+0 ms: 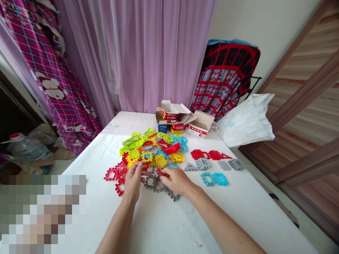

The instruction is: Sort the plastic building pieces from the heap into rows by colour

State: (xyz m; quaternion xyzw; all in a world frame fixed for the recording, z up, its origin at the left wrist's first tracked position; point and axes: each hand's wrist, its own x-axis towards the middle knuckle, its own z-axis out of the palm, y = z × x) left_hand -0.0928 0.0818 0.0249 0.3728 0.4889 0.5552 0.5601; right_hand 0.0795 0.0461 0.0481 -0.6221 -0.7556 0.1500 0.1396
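Observation:
A heap of interlocking plastic building tiles [160,161] in several colours lies in front of me, notched along their edges. My right hand [174,180] pinches a small red tile [159,172] at the heap's near side. Its lower part is hidden by my fingers. Opposite it, my left hand [134,180] has its thumb and fingers apart, with nothing seen between them. It is close to red tiles [119,173] and grey tiles [152,182]. To the right lie sorted groups: red tiles [209,154], grey tiles [203,163] and blue tiles [220,179].
Open cardboard boxes [200,123] stand at the back of the white-covered table [159,225]. A white plastic bag [246,120] hangs over the right edge. A large plastic bottle [29,150] is at far left. A blurred-out patch covers the lower left.

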